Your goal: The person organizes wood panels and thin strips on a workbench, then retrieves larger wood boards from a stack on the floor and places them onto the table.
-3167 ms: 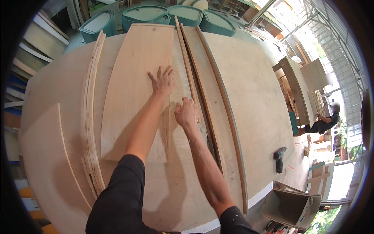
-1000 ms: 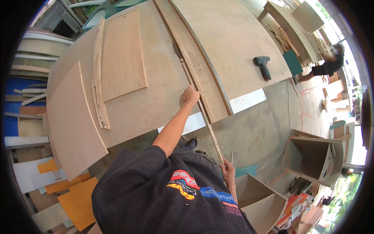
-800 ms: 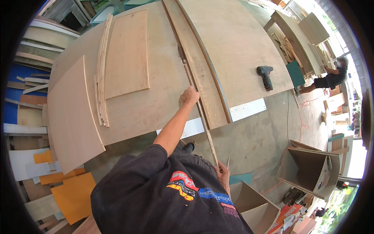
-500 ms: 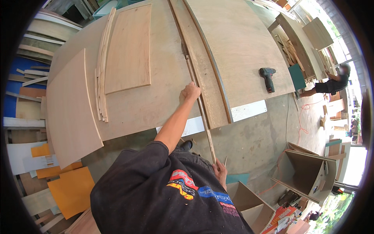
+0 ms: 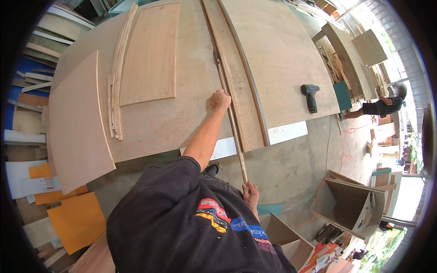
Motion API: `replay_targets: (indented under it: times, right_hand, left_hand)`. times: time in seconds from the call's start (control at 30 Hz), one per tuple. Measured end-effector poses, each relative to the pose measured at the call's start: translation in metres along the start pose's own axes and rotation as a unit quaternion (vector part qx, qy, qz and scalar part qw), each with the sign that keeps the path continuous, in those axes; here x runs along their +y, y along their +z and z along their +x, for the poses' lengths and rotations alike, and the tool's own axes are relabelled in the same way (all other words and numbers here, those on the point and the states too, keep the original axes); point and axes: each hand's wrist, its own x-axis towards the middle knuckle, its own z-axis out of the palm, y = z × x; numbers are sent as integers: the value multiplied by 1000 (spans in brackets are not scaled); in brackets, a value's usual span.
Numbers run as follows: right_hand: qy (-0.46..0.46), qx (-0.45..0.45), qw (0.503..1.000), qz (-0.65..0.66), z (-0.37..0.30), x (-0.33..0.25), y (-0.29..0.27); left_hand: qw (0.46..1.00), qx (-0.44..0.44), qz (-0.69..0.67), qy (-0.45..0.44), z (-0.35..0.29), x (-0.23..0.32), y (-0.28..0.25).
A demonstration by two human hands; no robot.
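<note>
A long thin wooden strip (image 5: 236,132) lies along the left edge of a long narrow board (image 5: 248,109) on the large plywood-topped table (image 5: 191,118). My left hand (image 5: 221,100) is closed on the strip about midway, with the arm stretched forward and the fingertips partly hidden. The strip's near end overhangs the table edge toward my body. There my right hand (image 5: 251,194) grips it near my waist. Beyond my left hand, the strip's far end runs up beside a dark narrow piece (image 5: 215,55) against the board.
On the table lie a cordless drill (image 5: 310,98) at right, a rectangular panel (image 5: 152,59), several thin strips (image 5: 119,82) and a curved-looking sheet (image 5: 79,123) at left. Open cabinet boxes (image 5: 348,204) stand on the floor at right. Another person (image 5: 387,102) stands farther right.
Both hands have moved a little forward, away from my body, and the strip has slid forward with them along the board. The view has shifted slightly.
</note>
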Motion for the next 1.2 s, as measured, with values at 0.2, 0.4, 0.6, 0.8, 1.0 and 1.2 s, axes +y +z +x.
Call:
replay_targets:
  times: [0.2,0.4,0.6,0.8,1.0,1.2]
  right_hand:
    - [-7,-4,1000,-19,13,-12,3]
    - [-34,1,996,-81,28,-31,7]
    - [-223,95,945,-218,98,-117,9]
    - [-281,72,860,-420,215,-143,75]
    - [-320,102,837,-433,239,-126,88]
    - [-309,90,841,-436,249,-140,87]
  left_hand:
    - [999,36,-9,8,13,0,-7]
    - [999,16,-7,-26,30,7,-17]
    - [999,11,-16,-27,12,14,-38]
    - [998,58,4,-15,20,22,-13]
    - [996,72,22,-38,37,18,-10]
    - [995,66,48,-57,35,19,-27]
